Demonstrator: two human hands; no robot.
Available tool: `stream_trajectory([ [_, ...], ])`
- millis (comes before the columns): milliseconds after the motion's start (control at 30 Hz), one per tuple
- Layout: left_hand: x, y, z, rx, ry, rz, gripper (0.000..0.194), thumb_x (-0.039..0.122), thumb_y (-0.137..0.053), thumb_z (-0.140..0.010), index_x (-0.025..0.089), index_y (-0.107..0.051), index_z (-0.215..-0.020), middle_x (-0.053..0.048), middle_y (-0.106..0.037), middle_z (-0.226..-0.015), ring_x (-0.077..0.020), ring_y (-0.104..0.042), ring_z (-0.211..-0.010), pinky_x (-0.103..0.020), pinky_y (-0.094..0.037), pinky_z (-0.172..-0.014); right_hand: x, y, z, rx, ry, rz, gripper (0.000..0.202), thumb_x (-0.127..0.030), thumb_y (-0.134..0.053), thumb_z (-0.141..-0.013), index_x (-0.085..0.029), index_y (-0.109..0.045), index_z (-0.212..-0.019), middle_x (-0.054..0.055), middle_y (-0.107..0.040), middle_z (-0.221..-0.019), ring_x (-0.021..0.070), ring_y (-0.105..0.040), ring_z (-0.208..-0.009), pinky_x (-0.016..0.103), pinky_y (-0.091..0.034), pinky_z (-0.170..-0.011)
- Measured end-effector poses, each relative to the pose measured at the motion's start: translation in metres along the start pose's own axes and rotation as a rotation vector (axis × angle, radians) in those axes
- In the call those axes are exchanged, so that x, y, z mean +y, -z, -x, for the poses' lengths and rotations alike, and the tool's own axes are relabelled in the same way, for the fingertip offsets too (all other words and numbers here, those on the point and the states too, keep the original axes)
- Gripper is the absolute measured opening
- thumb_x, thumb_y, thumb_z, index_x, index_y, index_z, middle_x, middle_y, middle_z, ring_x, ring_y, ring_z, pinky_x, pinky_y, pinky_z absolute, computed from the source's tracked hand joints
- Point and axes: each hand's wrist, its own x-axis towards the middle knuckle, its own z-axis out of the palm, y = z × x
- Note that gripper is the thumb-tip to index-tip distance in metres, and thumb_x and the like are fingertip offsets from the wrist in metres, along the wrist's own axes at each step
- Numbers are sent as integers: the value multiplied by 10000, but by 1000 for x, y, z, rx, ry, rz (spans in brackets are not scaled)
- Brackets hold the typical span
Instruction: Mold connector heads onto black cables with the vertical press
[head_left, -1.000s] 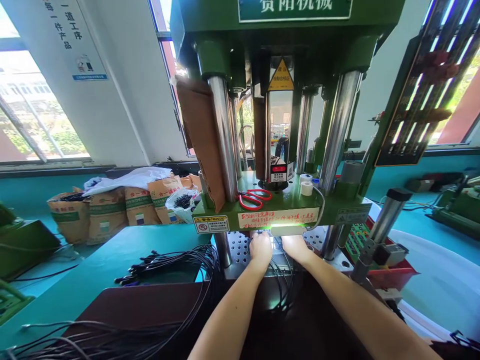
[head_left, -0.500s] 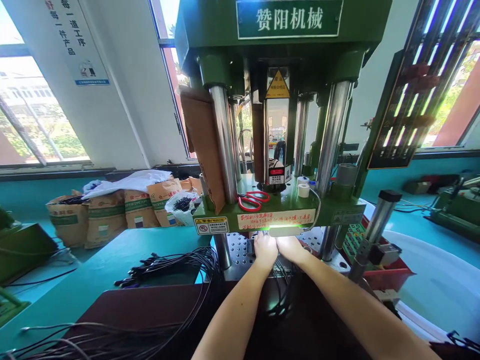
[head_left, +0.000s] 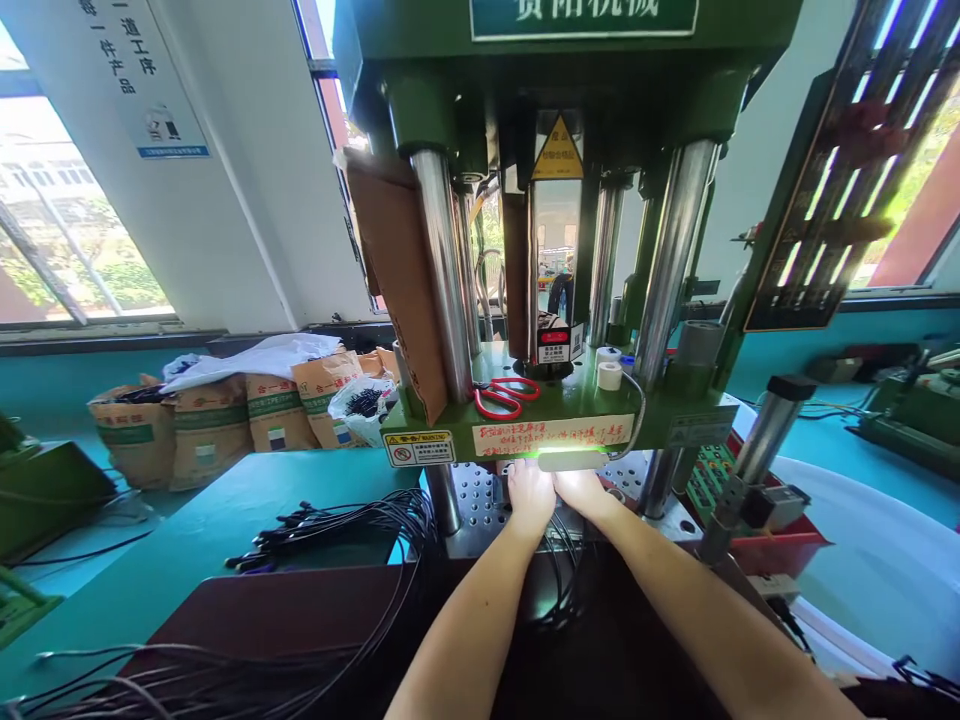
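Observation:
Both of my hands reach under the crosspiece of a green press [head_left: 420,420], close side by side. The back of my left hand [head_left: 531,494] shows, but its fingers are mostly hidden beneath the edge. My right hand [head_left: 579,490] is just to its right, its fingers out of sight under a bright lamp bar [head_left: 571,461]. Black cables [head_left: 559,570] come out below the hands and hang over the dark front table. Around the hands lies a perforated metal plate [head_left: 474,508]. What the fingers touch cannot be made out.
Red-handled scissors [head_left: 506,396] and a white roll [head_left: 609,376] lie on the crosspiece. Steel columns [head_left: 444,500] flank the hands. Bundled black cables [head_left: 352,522] lie on the left table, with more cables [head_left: 225,672] at front left. A red bin [head_left: 780,550] stands at right.
The view has tilted slightly down and moved a little closer, so the press's top sign is partly cut off. The hands stay in nearly the same place under the crosspiece.

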Motion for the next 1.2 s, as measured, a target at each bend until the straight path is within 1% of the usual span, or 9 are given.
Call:
stream_trajectory([
  [133,-10,5,3,-6,-133,12,309,300,-393,-840,183,-576,-1060,-85,-594,-1044,-239,-487,-1019,-369,-349,-899,8,15,12,-5,28,45,261,-168,-382,-875,-153,-637,-927,102,-650,-942,196,-577,-861,307,-398,-798],
  [200,-19,5,6,-22,-185,24,388,401,-418,-820,198,-530,-1131,-73,-578,-1095,-230,-470,-1052,-367,-328,-937,13,18,19,-12,44,65,254,-188,-393,-867,-159,-641,-912,104,-646,-965,212,-574,-883,303,-391,-790],
  [333,-33,-1,10,-53,-181,45,525,500,-409,-796,177,-463,-1206,-92,-542,-1166,-236,-451,-1085,-379,-315,-955,19,16,31,-35,24,92,271,-202,-382,-865,-141,-642,-817,114,-656,-867,232,-579,-839,321,-384,-758],
  [467,-32,-6,10,-31,-109,45,512,506,-381,-810,185,-466,-1201,-99,-538,-1178,-247,-440,-1104,-390,-327,-927,23,14,40,-47,16,93,249,-202,-379,-868,-131,-618,-866,113,-642,-890,234,-558,-878,328,-368,-781],
  [600,-31,-6,10,-44,-94,40,481,503,-362,-824,201,-484,-1178,-94,-509,-1230,-245,-402,-1155,-396,-318,-926,25,17,44,-55,43,79,258,-197,-354,-880,-132,-601,-911,111,-632,-915,232,-542,-910,336,-358,-805],
  [667,-32,-4,9,-67,-114,26,469,492,-358,-830,198,-492,-1170,-93,-518,-1218,-243,-406,-1147,-396,-310,-932,23,18,42,-59,70,63,262,-217,-355,-884,-135,-591,-962,110,-625,-964,229,-537,-935,335,-357,-817],
  [867,-40,7,5,-154,-314,22,402,436,-306,-868,203,-534,-1104,-57,-569,-1155,-198,-457,-1092,-361,-291,-957,13,20,30,-80,155,10,315,-331,-399,-873,-161,-563,-1082,102,-607,-1075,223,-529,-1002,330,-356,-858],
  [1067,-44,3,-3,-182,-287,41,471,478,-287,-862,171,-509,-1143,-92,-583,-1129,-208,-495,-1060,-346,-342,-908,13,11,26,-79,110,11,320,-336,-420,-851,-144,-599,-1034,127,-620,-1050,242,-553,-968,333,-372,-845],
  [1200,-42,-3,-6,-189,-260,60,487,487,-280,-861,164,-495,-1156,-101,-593,-1113,-212,-502,-1053,-343,-344,-906,12,0,21,-76,70,9,321,-310,-401,-850,-152,-601,-1045,113,-629,-1041,218,-571,-925,307,-386,-826],
])
